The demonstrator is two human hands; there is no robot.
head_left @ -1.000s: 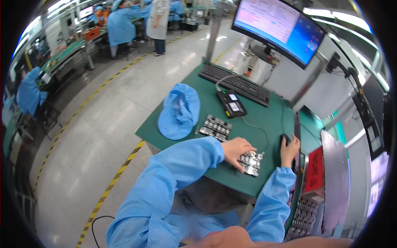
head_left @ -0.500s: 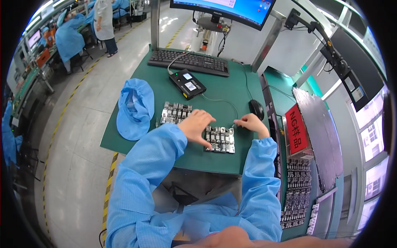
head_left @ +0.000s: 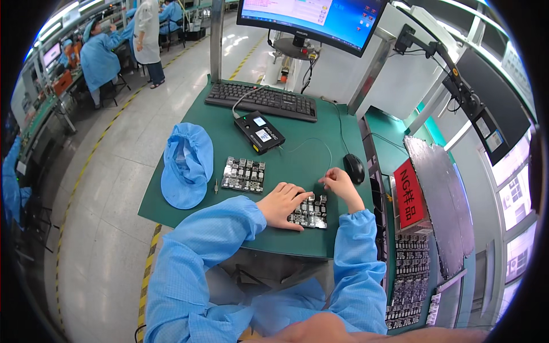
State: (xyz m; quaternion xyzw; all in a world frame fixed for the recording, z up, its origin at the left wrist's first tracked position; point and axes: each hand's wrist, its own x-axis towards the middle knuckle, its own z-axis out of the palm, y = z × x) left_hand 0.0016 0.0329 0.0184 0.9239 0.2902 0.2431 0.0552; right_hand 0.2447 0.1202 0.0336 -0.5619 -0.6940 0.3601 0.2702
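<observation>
On the green tabletop [head_left: 297, 246], a square panel of circuit boards [head_left: 318, 216] with many silvery parts lies near the front edge. My left hand [head_left: 283, 207] spans its left side, thumb at the near edge and fingertips over the far edge. Just beyond the panel's far right corner, my right hand [head_left: 341, 186] is closed in a pinch on the end of a thin cable [head_left: 329, 151]. That cable curves back to a small black box with two lit screens [head_left: 260, 132]; its tip is hidden by my fingers. A second similar panel [head_left: 244, 175] lies to the left.
A blue cap [head_left: 187, 166] and a small metal pin [head_left: 216, 186] lie at the left. A black keyboard [head_left: 260, 101] and monitor [head_left: 311, 20] stand at the back, a mouse [head_left: 354, 168] at the right. Beyond it are a red sign [head_left: 407, 194] and rows of boards [head_left: 410, 280].
My left hand has come down onto the panel's left side, its fingers closer together. My right hand still pinches the cable beside the panel. The whole view has shifted slightly.
</observation>
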